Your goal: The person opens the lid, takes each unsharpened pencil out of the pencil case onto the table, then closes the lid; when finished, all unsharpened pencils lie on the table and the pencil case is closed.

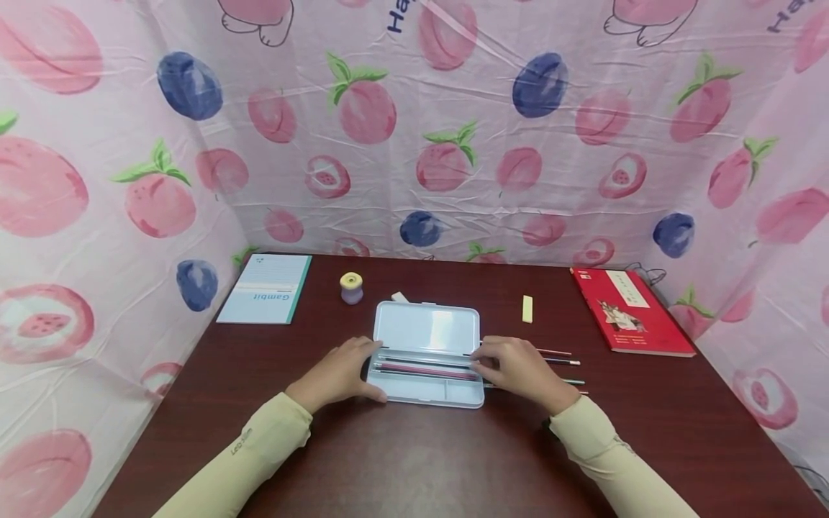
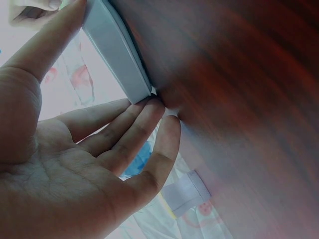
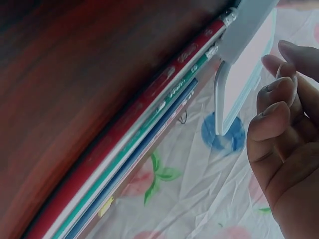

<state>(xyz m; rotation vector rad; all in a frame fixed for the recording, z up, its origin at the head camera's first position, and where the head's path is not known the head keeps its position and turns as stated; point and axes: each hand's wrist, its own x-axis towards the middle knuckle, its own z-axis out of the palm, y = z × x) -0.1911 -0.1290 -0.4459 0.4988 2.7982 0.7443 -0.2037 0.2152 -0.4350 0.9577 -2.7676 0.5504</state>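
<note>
A pale blue pencil case [image 1: 427, 350] lies open mid-table, its lid [image 1: 429, 327] folded back. A dark pencil and a pink pencil [image 1: 424, 370] lie in its tray. My left hand [image 1: 343, 374] rests at the case's left end. In the left wrist view that hand [image 2: 99, 149] has straight fingers touching the case's corner [image 2: 119, 64]. My right hand [image 1: 512, 367] sits at the case's right end, over several loose pencils [image 1: 562, 357]. The right wrist view shows its fingers [image 3: 274, 114] loosely bent with nothing between them, beside the case's edge [image 3: 234, 79] and the loose pencils [image 3: 149, 124].
On the dark wooden table [image 1: 414, 453] lie a light blue notebook [image 1: 265, 289] at the back left, a yellow and purple sharpener [image 1: 352, 288], a white eraser [image 1: 400, 296], a yellow eraser [image 1: 527, 309] and a red book [image 1: 630, 311] at the right. Fruit-print cloth walls three sides.
</note>
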